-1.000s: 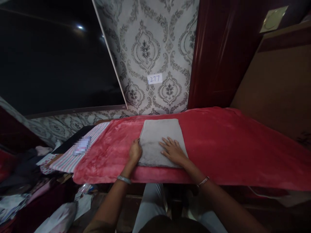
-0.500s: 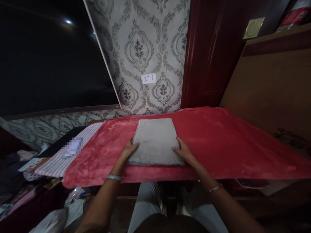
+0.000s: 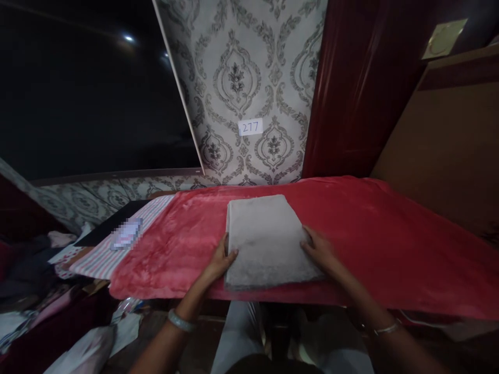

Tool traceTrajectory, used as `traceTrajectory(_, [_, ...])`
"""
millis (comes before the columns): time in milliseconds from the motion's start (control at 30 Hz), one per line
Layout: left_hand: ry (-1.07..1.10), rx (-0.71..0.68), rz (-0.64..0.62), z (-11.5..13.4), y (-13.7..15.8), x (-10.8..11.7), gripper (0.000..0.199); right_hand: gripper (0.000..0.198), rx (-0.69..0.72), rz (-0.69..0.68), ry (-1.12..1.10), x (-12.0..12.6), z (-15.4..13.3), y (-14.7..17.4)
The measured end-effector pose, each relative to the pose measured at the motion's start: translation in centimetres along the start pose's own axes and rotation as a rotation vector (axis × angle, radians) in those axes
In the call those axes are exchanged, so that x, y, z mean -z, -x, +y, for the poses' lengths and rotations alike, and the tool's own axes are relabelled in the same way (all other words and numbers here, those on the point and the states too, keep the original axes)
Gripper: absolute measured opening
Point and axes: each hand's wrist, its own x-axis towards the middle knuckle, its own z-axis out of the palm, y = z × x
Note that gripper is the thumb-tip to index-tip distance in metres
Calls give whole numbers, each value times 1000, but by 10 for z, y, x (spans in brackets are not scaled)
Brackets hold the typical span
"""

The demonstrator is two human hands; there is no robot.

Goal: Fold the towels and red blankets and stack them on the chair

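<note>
A folded grey towel (image 3: 267, 239), soft and plush, is held between my two hands over the red blanket (image 3: 374, 234). Along its left side, my left hand (image 3: 219, 262) grips the edge, thumb on top and fingers underneath. My right hand (image 3: 320, 252) pinches the opposite edge the same way, slightly blurred. The towel's near edge lies slightly aslant close to the blanket's front edge. Whether its underside touches the blanket or is raised a little, I cannot tell.
A striped cloth (image 3: 97, 257) with a blurred-out phone-like object (image 3: 127, 234) lies to the left. Behind stand a large dark screen (image 3: 97, 93) and a wall with a "277" label (image 3: 250, 127). A cardboard box (image 3: 452, 135) is at right; heaped clothes (image 3: 35, 275) sit lower left.
Both hands have brought the towel nearer to me and turned it slightly, so it looks larger. The whole view has shifted, with the wall and screen now further right.
</note>
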Motion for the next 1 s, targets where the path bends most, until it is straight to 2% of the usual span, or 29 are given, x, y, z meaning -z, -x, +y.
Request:
traceTrajectory(67, [-221,-38,-25,9,-2,10,64,60,142,42,131,-7,-29,-1])
traceTrajectory(133, [-425,-101,4,25,-10,18,52,59,305,-10,208,-18,-67,0])
traceTrajectory(200, [-505,-216,23,43,-26,16,45,61,417,-167,249,-32,-103,6])
traceTrajectory(300, [-517,-382,-98,63,-60,-6,49,63,503,-418,270,-49,-134,18])
traceTrajectory(367, [-600,-405,-214,66,-83,-25,54,63,492,-495,268,-54,-140,23])
traceTrajectory(433, [-731,-365,-268,62,-106,-39,60,63,462,-527,261,-54,-138,24])
traceTrajectory(533, [-859,-253,-216,50,-133,-45,66,62,447,-549,244,-50,-134,21])
traceTrajectory(633, [-879,-171,-191,44,-152,-39,70,62,442,-560,227,-49,-134,20])
traceTrajectory(733, [-875,-117,-206,45,-164,-35,69,63,436,-559,214,-52,-134,23])
traceTrajectory(867, [-874,-111,-144,45,-168,-35,65,65,432,-565,187,-52,-130,24])
traceTrajectory(933, [-873,-124,-122,43,-168,-36,63,67,455,-631,154,-46,-126,13])
traceTrajectory(1000, [-868,-127,-117,41,-167,-36,63,66,494,-671,96,-36,-122,-12])
